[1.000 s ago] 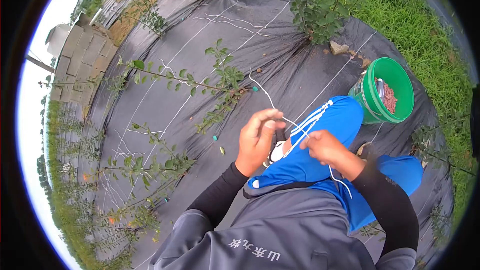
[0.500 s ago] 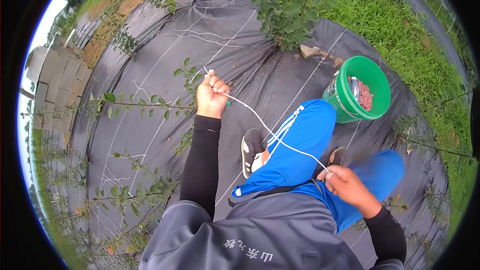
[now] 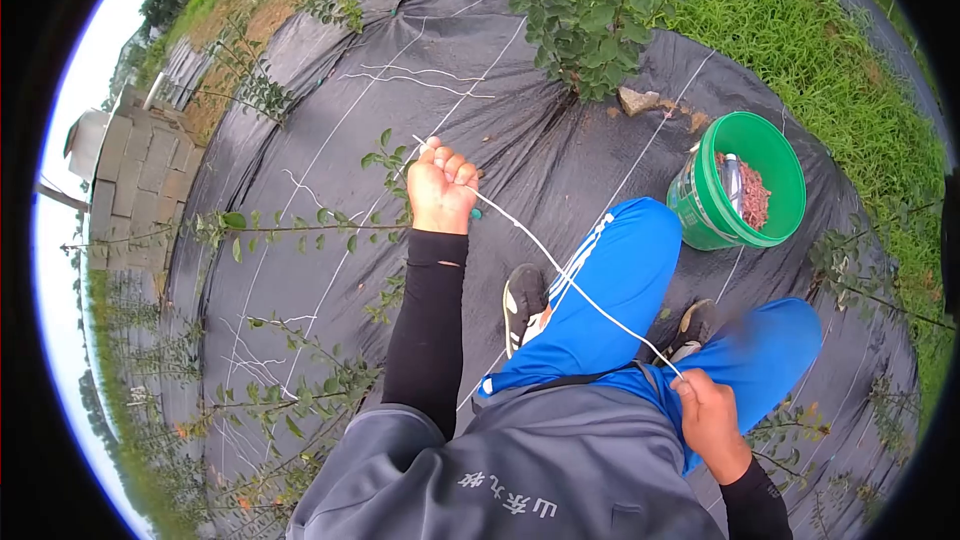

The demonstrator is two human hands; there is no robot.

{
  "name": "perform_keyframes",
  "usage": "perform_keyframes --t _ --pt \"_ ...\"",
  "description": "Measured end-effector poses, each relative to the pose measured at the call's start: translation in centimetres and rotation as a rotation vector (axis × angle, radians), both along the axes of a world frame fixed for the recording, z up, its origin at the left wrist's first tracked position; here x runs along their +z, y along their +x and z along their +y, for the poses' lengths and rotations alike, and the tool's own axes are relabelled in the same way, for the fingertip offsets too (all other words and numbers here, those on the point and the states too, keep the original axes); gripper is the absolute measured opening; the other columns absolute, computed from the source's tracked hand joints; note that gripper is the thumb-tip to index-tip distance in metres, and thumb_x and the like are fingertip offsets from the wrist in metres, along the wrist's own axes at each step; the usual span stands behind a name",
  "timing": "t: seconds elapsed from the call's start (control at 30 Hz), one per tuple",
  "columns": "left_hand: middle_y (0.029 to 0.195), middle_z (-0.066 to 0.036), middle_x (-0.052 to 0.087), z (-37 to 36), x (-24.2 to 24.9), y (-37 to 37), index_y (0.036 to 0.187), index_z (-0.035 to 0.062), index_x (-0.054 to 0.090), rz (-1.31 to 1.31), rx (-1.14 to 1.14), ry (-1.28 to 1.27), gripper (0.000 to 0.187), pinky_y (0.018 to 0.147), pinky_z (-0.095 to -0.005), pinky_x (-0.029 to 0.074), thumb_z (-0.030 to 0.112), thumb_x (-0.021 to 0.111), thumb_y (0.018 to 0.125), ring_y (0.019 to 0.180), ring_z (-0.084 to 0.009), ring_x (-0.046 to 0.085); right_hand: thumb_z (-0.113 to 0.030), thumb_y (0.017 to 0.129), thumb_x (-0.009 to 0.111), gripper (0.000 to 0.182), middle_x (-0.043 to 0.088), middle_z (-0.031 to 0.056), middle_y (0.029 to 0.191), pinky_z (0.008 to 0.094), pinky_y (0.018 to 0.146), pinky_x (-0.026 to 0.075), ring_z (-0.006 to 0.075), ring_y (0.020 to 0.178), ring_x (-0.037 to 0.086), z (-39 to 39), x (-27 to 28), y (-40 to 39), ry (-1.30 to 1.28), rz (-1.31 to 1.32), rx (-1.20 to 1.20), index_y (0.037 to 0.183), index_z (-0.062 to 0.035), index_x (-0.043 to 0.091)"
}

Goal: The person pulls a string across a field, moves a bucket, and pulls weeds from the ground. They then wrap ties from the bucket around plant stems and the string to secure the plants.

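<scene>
My left hand (image 3: 441,190) is closed on the white string (image 3: 566,277) near its tip; my right hand (image 3: 714,422) pinches it, thumb against finger. I hold them apart, presumably to extend it across my knee (image 3: 645,235). Green bucket (image 3: 703,208) sits near, on black sheeting (image 3: 560,180).

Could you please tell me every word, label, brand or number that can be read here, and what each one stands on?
"山东九牧", in white characters on the grey shirt.
Markings on the side of the green bucket: too small and blurred to read.
Small mark on the right black sleeve: too small to read.
I can make out no numbers or signs.
</scene>
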State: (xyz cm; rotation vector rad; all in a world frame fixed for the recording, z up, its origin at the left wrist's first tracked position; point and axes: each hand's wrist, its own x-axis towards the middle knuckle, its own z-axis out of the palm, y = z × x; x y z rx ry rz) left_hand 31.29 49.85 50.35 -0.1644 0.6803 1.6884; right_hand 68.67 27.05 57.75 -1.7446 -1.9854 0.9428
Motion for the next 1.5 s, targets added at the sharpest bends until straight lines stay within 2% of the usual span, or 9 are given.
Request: perform_keyframes --t 0.23,0.93,1.0,1.07,1.13,1.17,1.23,1.3,1.5 --pt "0.051 0.005 0.032 -0.7 1.3 -0.2 0.087 0.0121 0.044 0.074 0.138 -0.006 0.01 0.037 -0.024 0.02 0.014 0.037 0.094 0.039 -0.0081 0.023 -0.015 0.085 0.055 0.015 0.056 0.0157 0.062 0.0423 0.049 0.041 0.0362 0.057 0.056 1.2 0.2 0.4 0.068 -0.192 -0.026 0.075 -0.0036 0.053" --pt "0.055 0.004 0.03 -1.0 3.6 -3.4 0.092 0.0111 0.044 -0.014 0.234 0.111 0.014 0.038 -0.0248 0.019 0.02 0.035 0.097 0.041 -0.0085 0.021 -0.026 0.089 0.054 0.031 0.056 0.0135 0.061 0.0372 0.05 0.043 0.0338 0.055 0.056 -0.7 1.2 1.1 0.16 -0.215 0.189 0.069 -0.0032 0.055" --pt "0.062 0.001 0.048 -1.2 2.1 -6.3 0.094 0.0097 0.047 0.0 0.125 0.412 0.021 0.045 -0.0259 0.034 0.025 0.034 0.098 0.048 -0.0112 0.041 -0.026 0.088 0.054 0.03 0.056 0.0135 0.061 0.0371 0.05 0.043 0.0333 0.055 0.056 0.8 2.0 0.2 0.25 -0.232 0.213 0.069 -0.0032 0.055" --pt "0.103 -0.012 0.06 -1.5 5.6 -7.8 0.122 0.0058 0.041 0.141 0.161 0.505 0.04 0.077 -0.0387 0.048 0.035 0.029 0.098 0.09 -0.0243 0.06 -0.023 0.088 0.055 0.028 0.056 0.0135 0.062 0.0369 0.05 0.043 0.0325 0.055 0.056 3.3 2.9 -1.3 0.351 -0.162 0.214 0.069 -0.0029 0.055" --pt "0.14 -0.021 0.033 -3.0 7.3 -9.3 0.142 0.0056 0.011 0.308 0.187 0.371 0.06 0.103 -0.0516 0.029 0.044 0.022 0.097 0.128 -0.0354 0.036 -0.019 0.086 0.055 0.023 0.06 0.0147 0.068 0.0373 0.055 0.046 0.0319 0.061 0.06 7.9 4.5 -4.7 0.392 -0.184 0.232 0.075 0.0 0.059" --pt "0.145 -0.022 0.021 -3.2 5.2 -10.8 0.142 0.0089 -0.01 0.395 0.203 0.357 0.067 0.105 -0.053 0.025 0.048 0.02 0.096 0.131 -0.0365 0.029 -0.019 0.085 0.056 0.022 0.063 0.0174 0.076 0.0377 0.063 0.049 0.0326 0.07 0.063 11.1 4.5 -7.1 0.401 -0.07 0.214 0.088 0.0014 0.062" --pt "0.145 -0.021 0.021 -4.7 3.6 -9.1 0.143 0.0076 -0.002 0.438 0.223 0.155 0.068 0.105 -0.0521 0.025 0.049 0.022 0.096 0.131 -0.0359 0.03 -0.019 0.082 0.06 0.057 0.047 0.0258 0.123 0.0424 0.089 0.042 0.0376 0.102 0.054 17.2 5.4 -14.0 0.463 -0.009 0.224 0.13 0.0018 0.037" --pt "0.145 -0.021 0.022 -7.2 0.0 -5.4 0.143 0.0055 0.005 0.462 0.05 0.088 0.068 0.104 -0.0498 0.028 0.045 0.032 0.096 0.129 -0.035 0.033 -0.023 0.079 0.063 0.066 0.032 0.0322 0.133 0.0485 0.103 0.027 0.0437 0.121 0.036 22.5 4.2 -18.1 0.947 -0.23 0.211 0.131 0.0038 0.033" --pt "0.142 -0.024 0.023 -12.4 -5.7 2.3 0.14 0.0008 0.016 0.572 -0.315 -0.103 0.064 0.102 -0.0411 0.034 0.037 0.04 0.094 0.126 -0.0333 0.037 -0.011 0.071 0.067 0.051 0.043 0.0251 0.119 0.042 0.086 0.042 0.0387 0.101 0.049 9.7 -0.1 -15.8 0.629 0.164 0.259 0.116 0.0015 0.047"
